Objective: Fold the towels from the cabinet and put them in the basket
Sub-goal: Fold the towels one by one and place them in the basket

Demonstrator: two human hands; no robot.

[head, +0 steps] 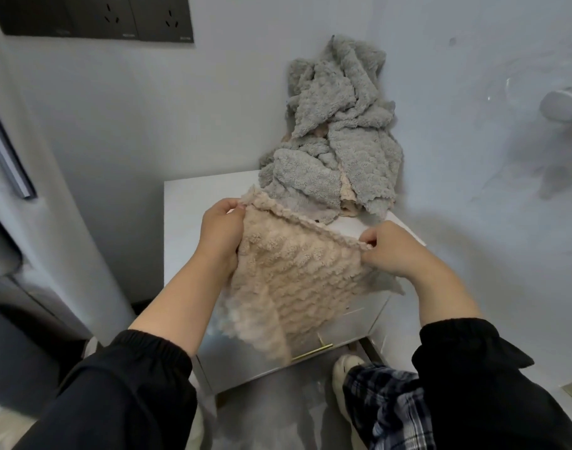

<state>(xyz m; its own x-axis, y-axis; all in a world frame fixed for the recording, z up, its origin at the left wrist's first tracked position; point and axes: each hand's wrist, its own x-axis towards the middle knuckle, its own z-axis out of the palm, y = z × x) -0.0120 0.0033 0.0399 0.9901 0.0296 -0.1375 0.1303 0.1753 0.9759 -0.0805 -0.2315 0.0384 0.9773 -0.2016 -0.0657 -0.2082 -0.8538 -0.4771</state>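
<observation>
A beige towel (287, 274) is held up over the white cabinet (183, 222), one top corner pinched by the left hand (221, 233), the other by the right hand (391, 248). Behind it, grey towels (336, 131) are piled (pretty crumpled) against the wall corner.

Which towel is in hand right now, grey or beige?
The beige towel: the left hand and right hand pinch its top edge, so it hangs spread. The grey towels lie crumpled in a heap on the cabinet, untouched.
</observation>
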